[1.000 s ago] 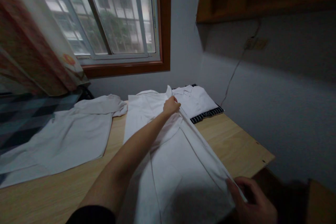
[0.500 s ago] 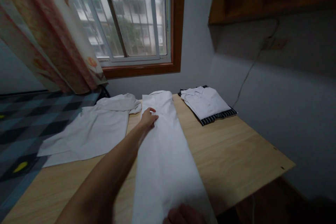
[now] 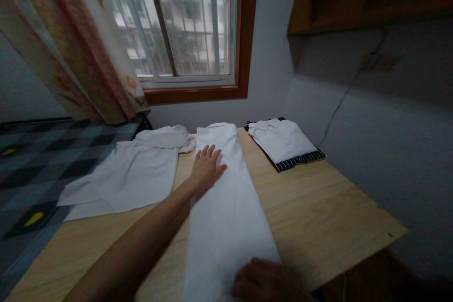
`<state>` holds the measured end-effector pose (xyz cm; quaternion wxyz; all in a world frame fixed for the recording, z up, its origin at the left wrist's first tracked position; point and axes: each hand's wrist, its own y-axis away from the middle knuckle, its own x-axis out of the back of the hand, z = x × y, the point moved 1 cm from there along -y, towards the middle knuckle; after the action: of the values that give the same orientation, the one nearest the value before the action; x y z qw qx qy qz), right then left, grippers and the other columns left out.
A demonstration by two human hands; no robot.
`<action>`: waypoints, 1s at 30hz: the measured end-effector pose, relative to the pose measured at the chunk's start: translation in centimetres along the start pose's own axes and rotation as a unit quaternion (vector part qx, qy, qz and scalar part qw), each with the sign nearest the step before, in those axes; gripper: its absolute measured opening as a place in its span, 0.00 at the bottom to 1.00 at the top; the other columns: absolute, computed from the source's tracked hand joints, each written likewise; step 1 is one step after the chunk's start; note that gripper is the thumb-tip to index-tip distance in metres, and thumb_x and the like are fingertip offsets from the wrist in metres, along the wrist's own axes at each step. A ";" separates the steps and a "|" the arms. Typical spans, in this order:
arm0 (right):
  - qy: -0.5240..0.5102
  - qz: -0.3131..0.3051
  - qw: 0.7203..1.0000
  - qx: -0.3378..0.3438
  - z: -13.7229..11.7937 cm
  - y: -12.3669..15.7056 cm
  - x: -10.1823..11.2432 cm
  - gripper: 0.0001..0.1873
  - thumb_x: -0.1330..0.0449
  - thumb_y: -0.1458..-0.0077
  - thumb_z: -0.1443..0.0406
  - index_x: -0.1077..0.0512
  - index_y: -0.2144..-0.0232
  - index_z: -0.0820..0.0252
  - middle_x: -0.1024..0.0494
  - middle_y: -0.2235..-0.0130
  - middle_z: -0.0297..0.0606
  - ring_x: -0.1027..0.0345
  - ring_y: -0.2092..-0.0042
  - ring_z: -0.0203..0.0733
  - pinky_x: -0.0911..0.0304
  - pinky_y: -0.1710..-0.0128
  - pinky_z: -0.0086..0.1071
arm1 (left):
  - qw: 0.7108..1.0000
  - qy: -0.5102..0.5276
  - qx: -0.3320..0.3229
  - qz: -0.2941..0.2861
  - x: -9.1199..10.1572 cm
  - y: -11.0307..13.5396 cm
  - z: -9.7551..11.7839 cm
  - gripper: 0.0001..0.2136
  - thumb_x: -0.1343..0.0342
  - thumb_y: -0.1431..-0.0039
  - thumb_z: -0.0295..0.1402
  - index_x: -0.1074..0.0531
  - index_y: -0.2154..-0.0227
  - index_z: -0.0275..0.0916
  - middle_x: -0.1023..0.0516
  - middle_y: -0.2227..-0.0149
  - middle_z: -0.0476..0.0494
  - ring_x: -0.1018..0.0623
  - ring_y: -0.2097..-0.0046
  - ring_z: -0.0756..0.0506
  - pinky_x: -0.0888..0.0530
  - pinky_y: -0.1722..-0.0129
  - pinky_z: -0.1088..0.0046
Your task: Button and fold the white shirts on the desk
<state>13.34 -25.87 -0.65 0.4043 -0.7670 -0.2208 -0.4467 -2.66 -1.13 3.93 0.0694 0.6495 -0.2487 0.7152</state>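
A white shirt (image 3: 226, 212) lies folded into a long narrow strip down the middle of the wooden table (image 3: 318, 217). My left hand (image 3: 207, 167) rests flat on its upper left part, fingers stretched out and spread. My right hand (image 3: 265, 283) presses on the shirt's near end at the bottom of the view; it shows only as a dark back of the hand, and its fingers seem to lie flat.
Another white shirt (image 3: 127, 174) lies spread out at the left, half over a checkered bed cover (image 3: 42, 151). A folded white shirt on striped cloth (image 3: 283, 141) sits at the far right. Window, curtain and a wall shelf stand behind.
The shirt's right side has been folded over onto the left, making a narrow strip. My left hand let go of the cloth and now lies flat on it; my right hand moved onto the near end.
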 end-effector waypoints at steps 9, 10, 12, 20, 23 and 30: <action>-0.022 -0.038 0.984 -0.172 12.8 -14.2 3.6 0.31 0.55 0.34 0.57 0.47 0.35 0.70 0.47 0.33 0.51 0.57 0.32 0.48 0.58 0.34 0.45 | 0.983 0.045 -0.121 -0.127 -2.2 3.5 0.5 0.32 0.56 0.37 0.49 0.47 0.34 0.35 0.48 0.32 0.33 0.50 0.31 0.36 0.51 0.35 0.53; -0.002 -0.056 0.982 -0.181 14.6 -16.0 2.5 0.29 0.57 0.33 0.58 0.46 0.36 0.70 0.48 0.33 0.50 0.58 0.32 0.49 0.59 0.34 0.46 | 0.983 0.050 -0.126 -0.125 -2.1 3.5 0.5 0.33 0.56 0.37 0.50 0.47 0.35 0.36 0.47 0.33 0.34 0.50 0.31 0.36 0.53 0.34 0.52; 0.038 -0.088 0.973 -0.211 18.1 -18.7 0.5 0.29 0.59 0.33 0.59 0.45 0.36 0.69 0.48 0.33 0.49 0.59 0.32 0.52 0.60 0.35 0.49 | 0.983 0.057 -0.124 -0.120 -1.7 3.7 0.6 0.35 0.58 0.37 0.54 0.47 0.34 0.35 0.47 0.33 0.34 0.51 0.31 0.35 0.53 0.34 0.51; 0.097 -0.100 0.933 -0.333 28.4 -22.8 -2.3 0.38 0.61 0.36 0.46 0.55 0.32 0.63 0.56 0.31 0.46 0.63 0.31 0.53 0.66 0.35 0.51 | 0.984 0.049 -0.095 -0.140 -1.7 4.5 0.8 0.41 0.65 0.39 0.59 0.50 0.34 0.29 0.53 0.32 0.29 0.54 0.31 0.34 0.54 0.35 0.48; 0.106 -0.096 0.916 -0.374 30.9 -23.8 -2.5 0.41 0.62 0.37 0.44 0.58 0.32 0.63 0.58 0.30 0.48 0.65 0.31 0.51 0.68 0.35 0.50 | 0.985 0.055 -0.095 -0.135 -2.1 4.6 0.6 0.43 0.67 0.40 0.62 0.51 0.33 0.32 0.54 0.31 0.31 0.57 0.31 0.32 0.56 0.35 0.46; 0.114 -0.083 0.892 -0.430 34.5 -25.0 -2.7 0.44 0.64 0.38 0.41 0.58 0.32 0.66 0.61 0.30 0.49 0.69 0.30 0.51 0.72 0.35 0.52 | 0.984 0.071 -0.083 -0.138 -2.3 4.8 0.4 0.45 0.69 0.43 0.64 0.52 0.33 0.35 0.56 0.31 0.35 0.61 0.31 0.30 0.57 0.35 0.45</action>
<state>11.93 16.78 -1.81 0.0189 -0.7884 -0.0219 -0.6144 -3.94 -4.96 0.41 0.2391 0.6174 -0.2095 0.7195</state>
